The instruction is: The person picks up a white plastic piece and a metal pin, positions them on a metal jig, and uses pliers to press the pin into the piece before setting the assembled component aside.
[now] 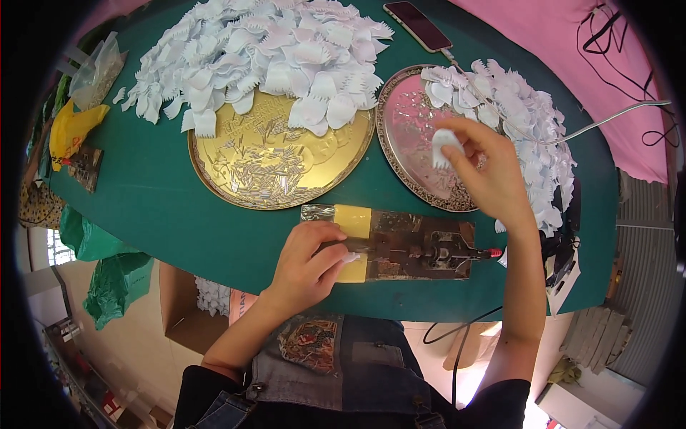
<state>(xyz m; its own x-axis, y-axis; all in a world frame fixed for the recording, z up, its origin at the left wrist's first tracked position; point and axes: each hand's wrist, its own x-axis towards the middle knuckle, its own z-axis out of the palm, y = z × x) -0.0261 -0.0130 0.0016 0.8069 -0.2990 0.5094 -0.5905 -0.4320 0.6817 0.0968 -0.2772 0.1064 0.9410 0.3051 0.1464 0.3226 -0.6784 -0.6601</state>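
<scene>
My left hand [306, 266] rests on a small work board [400, 243] with yellow and foil patches at the table's near edge, pinching a small white piece [350, 257]. My right hand [486, 168] is raised over the pink round tray [411, 136] and holds a white fringed petal [443, 143] between its fingers. A pile of white petals [522, 121] fills the right side of that tray. On the board lies a dark metal tool [439, 250] with a red-tipped wire.
A gold round tray [236, 154] holds several short metal pins and a large heap of white petals [264, 50]. A phone [418, 25] with its cable lies at the back. Plastic bags [82, 93] sit at the left. A cardboard box [193, 307] stands below the green table.
</scene>
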